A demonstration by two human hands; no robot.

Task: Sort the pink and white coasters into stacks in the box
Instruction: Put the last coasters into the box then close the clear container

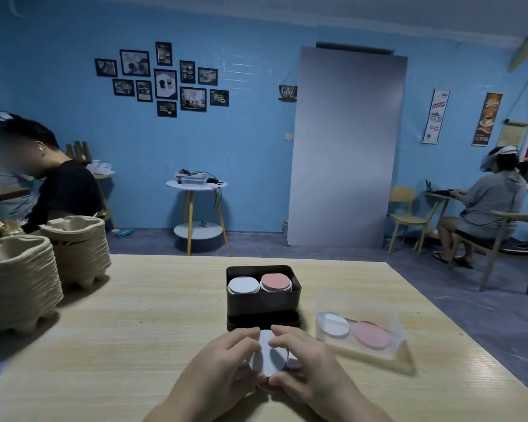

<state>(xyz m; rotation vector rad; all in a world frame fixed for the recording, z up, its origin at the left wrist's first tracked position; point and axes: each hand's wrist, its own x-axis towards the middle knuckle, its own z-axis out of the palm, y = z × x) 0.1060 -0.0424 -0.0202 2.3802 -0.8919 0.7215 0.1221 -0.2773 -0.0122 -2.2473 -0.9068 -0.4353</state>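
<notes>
While left hand (pixel 223 360) and right hand (pixel 305 360) pinch some white coasters (pixel 270 353) by the desk's (pixel 134 330) near edge, faces tilted up, the box (pixel 262 303) just behind lies crosswise, white stack (pixel 244 285) left, pink stack (pixel 276 282) right.

A dark brown box (pixel 262 300) holds white coasters (pixel 244 285) and pink coasters (pixel 276 281) on a pale wood-grain table (pixel 134 330).

Light wooden surface (pixel 134 330) with two stacks of moulded pulp cup trays (pixel 19 269) at its left edge. Behind: a blue wall bearing a cluster of framed pictures (pixel 165 83), a tall grey panel (pixel 345 147) standing against it, and two coffee banners (pixel 435 117). A round white side table (pixel 223 184) stands on yellow legs. One seated person (pixel 64 190) at left, another (pixel 494 202) at right, near a yellow chair (pixel 406 214).
</notes>
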